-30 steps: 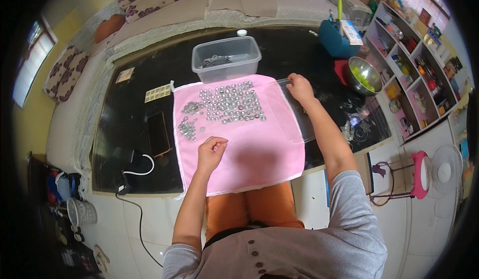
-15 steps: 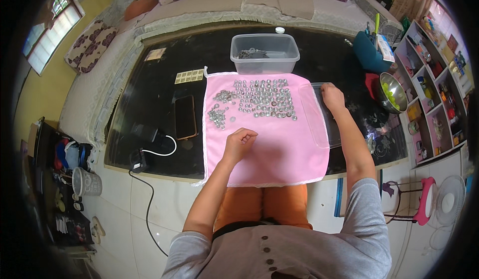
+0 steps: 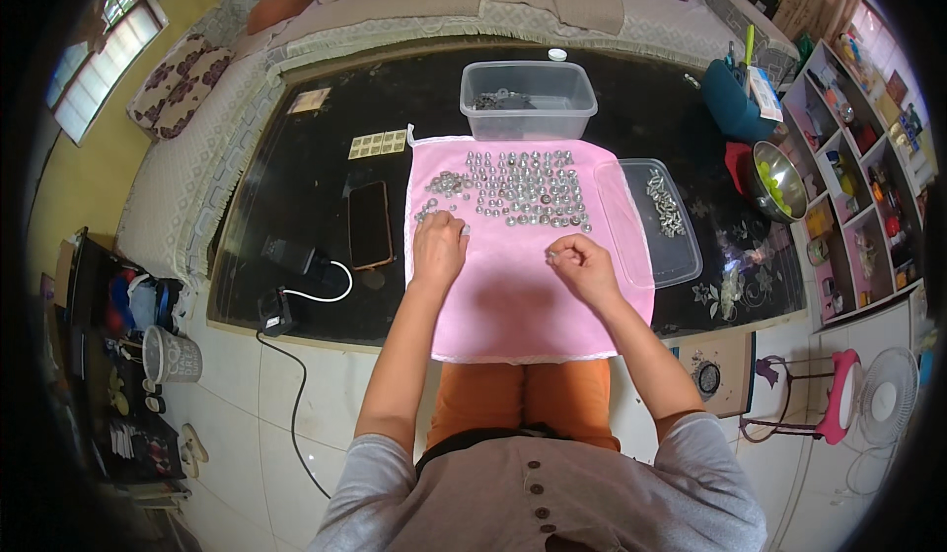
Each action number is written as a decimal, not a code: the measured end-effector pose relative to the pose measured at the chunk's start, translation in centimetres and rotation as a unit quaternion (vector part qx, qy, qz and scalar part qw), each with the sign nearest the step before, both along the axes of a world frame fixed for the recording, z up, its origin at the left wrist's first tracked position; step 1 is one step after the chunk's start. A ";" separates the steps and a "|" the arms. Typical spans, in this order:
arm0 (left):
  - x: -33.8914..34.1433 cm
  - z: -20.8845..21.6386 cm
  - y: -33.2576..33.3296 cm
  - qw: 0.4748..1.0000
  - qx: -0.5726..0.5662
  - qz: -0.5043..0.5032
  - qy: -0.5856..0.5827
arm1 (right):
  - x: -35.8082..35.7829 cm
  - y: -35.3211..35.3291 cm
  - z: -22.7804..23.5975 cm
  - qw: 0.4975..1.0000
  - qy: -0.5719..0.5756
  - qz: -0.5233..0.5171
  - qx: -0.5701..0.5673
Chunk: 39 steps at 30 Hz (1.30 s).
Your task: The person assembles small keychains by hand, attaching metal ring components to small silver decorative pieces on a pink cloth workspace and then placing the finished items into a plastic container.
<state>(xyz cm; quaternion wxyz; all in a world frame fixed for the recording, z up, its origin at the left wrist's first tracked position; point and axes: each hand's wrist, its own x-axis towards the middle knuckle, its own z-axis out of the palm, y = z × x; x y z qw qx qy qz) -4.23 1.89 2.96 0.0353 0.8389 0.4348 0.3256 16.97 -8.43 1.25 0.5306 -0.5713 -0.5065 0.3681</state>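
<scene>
A pink cloth [image 3: 513,305] with a white edge lies before me, bearing rows of small, shiny, silvery round pieces [image 3: 528,189]. Left of the rows is a loose heap of similar pieces [image 3: 449,184]. My left hand [image 3: 439,249] reaches to the near side of that heap, fingers bent down; what they grip, if anything, is hidden. Over the cloth's right half, my right hand [image 3: 586,268] pinches a small silvery piece at its fingertips. A clear plastic lid [image 3: 681,268], partly beside the cloth, carries a strip of small, longish silvery pieces [image 3: 665,207].
Behind the cloth stands a clear plastic tub [image 3: 529,123] with dark grey pieces inside. A phone [image 3: 370,224] lies left of the cloth, near a charger with a white cable [image 3: 345,281]. At the right are a metal bowl [image 3: 789,172] and a teal holder [image 3: 730,108].
My right hand has come from the lid leftward over the cloth, uncovering the silvery pieces on the lid. My left hand has moved up and left to the loose heap.
</scene>
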 end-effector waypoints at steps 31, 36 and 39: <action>2.8 -1.3 -5.4 0.921 -0.238 -0.121 -0.285 | -4.5 1.5 -0.2 0.962 0.256 0.069 -0.060; 3.0 -1.4 -5.5 0.922 -0.223 -0.100 -0.299 | -4.4 1.3 0.1 0.955 0.282 0.057 -0.066; 3.0 -1.3 -5.6 0.928 -0.207 -0.091 -0.295 | -4.5 1.3 -0.1 0.954 0.289 0.051 -0.061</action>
